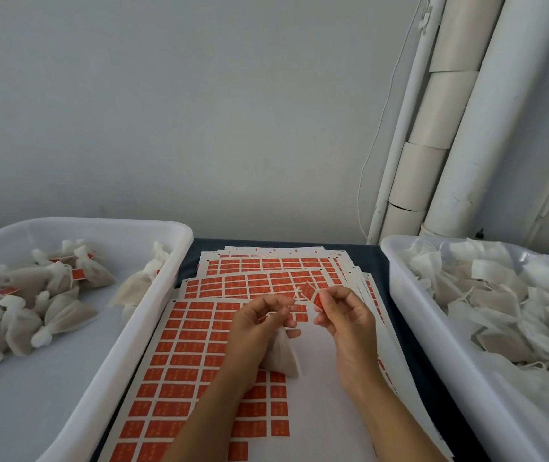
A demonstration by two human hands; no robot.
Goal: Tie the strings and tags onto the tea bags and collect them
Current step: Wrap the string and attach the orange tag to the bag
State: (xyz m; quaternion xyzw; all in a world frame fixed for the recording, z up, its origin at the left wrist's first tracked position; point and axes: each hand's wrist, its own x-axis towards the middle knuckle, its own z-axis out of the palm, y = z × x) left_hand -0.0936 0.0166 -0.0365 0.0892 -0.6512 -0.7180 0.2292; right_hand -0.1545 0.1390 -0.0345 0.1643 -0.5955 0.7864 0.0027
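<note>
In the lower centre of the frame, the left hand (259,320) has its grip curled round the gathered neck of a small off-white mesh tea bag (281,356), whose filled body hangs below the fingers over the sheets. Just to the right, the right hand (345,316) pinches a thin white string (316,296) together with a small orange paper tag (310,290) between thumb and fingertips; the string runs across to the left hand. Under both hands lie overlapping white sheets of orange rectangular labels (199,345) on a dark worktop (371,258). At the left of the frame a white plastic tray (179,261) holds tied, tagged tea bags (49,295). At the right a second white plastic tray (396,271) is heaped with untied flat bags (500,301) and loose strings.
</note>
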